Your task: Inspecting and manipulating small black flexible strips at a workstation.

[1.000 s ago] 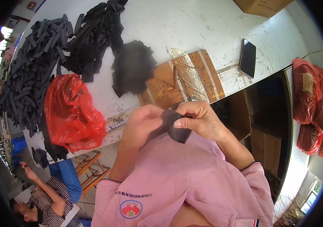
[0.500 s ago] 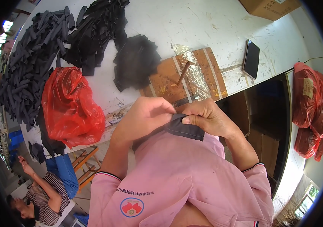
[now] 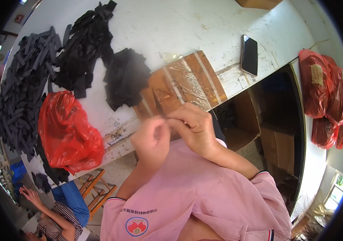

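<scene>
Head view: left hand [image 3: 151,138] and right hand [image 3: 193,126] pressed close, pinching a thin dark strip [image 3: 159,107] over the taped board [image 3: 183,82] at the surface [image 3: 203,28] edge. Slim grip, mostly hidden; could slip and drop off the edge.

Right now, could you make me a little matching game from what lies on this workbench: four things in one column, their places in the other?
Things:
1. red plastic bag
2. black phone
3. taped cardboard sheet
4. small dark piece

Places:
A. pinched between both hands
B. table's left part, beside black strips
C. table edge, before the hands
D. table's right end, lying flat

Pairs: 1-B, 2-D, 3-C, 4-A
</scene>
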Action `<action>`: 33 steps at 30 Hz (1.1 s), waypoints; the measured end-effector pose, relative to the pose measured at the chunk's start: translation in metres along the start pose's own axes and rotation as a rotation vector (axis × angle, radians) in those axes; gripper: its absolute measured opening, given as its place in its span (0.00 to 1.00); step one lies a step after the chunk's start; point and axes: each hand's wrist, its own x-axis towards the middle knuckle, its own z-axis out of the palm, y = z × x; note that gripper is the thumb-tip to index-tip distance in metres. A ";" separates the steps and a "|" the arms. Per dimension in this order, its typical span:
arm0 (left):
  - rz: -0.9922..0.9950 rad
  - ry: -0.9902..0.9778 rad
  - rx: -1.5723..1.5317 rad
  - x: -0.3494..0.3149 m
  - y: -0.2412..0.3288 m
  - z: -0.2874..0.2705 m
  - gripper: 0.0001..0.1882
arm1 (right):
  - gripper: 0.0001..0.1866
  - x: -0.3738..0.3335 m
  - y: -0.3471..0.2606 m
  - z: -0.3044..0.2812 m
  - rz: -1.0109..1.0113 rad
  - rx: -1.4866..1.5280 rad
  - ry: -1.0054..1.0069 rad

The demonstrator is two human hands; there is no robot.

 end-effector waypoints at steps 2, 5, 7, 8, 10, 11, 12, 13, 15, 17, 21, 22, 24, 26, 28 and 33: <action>0.219 0.208 0.231 -0.003 -0.013 0.008 0.05 | 0.07 0.001 0.003 0.009 -0.106 -0.131 0.031; -0.302 0.160 -0.357 0.006 -0.004 0.001 0.07 | 0.06 -0.001 0.017 0.017 -0.070 -0.302 0.108; -0.444 0.048 -0.771 0.014 -0.005 -0.004 0.07 | 0.05 0.002 0.014 0.010 0.074 -0.124 0.091; -0.454 -0.123 -1.000 0.016 -0.010 -0.014 0.09 | 0.03 0.004 0.014 0.007 0.203 0.078 0.060; -0.458 -0.185 -0.919 0.017 -0.002 -0.015 0.10 | 0.03 0.003 0.022 0.003 0.408 0.416 -0.053; -0.456 -0.235 -0.832 0.018 0.000 -0.016 0.11 | 0.04 0.003 0.025 0.001 0.601 0.766 -0.177; -0.489 -0.177 -0.733 0.019 -0.006 -0.017 0.12 | 0.05 0.003 0.024 -0.003 0.782 0.918 -0.243; -0.489 -0.183 -0.734 0.018 -0.007 -0.011 0.12 | 0.05 0.001 0.025 -0.002 0.781 0.916 -0.237; -0.212 0.110 -0.362 0.015 -0.007 0.005 0.12 | 0.06 -0.002 0.027 0.003 0.850 1.196 -0.273; 0.015 0.180 -0.080 0.010 -0.012 0.010 0.12 | 0.07 0.001 0.021 0.001 0.794 1.077 -0.328; -0.292 0.029 -0.582 0.016 -0.002 0.002 0.12 | 0.10 0.002 0.024 -0.001 0.738 0.858 -0.243; -0.360 -0.057 -0.698 0.017 0.000 -0.001 0.13 | 0.11 0.001 0.025 -0.002 0.727 0.877 -0.231; -0.471 -0.179 -0.960 0.020 0.018 -0.004 0.16 | 0.11 0.000 0.023 -0.004 0.703 0.903 -0.243; -0.502 -0.282 -1.263 0.009 0.017 -0.013 0.20 | 0.10 0.000 0.011 -0.005 0.653 1.036 -0.176; -0.464 -0.312 -1.394 0.007 0.019 -0.016 0.22 | 0.08 0.004 0.002 -0.010 0.599 1.102 -0.265; -0.256 -0.081 -0.465 0.009 0.044 -0.003 0.12 | 0.06 0.009 -0.002 -0.011 0.278 0.689 -0.080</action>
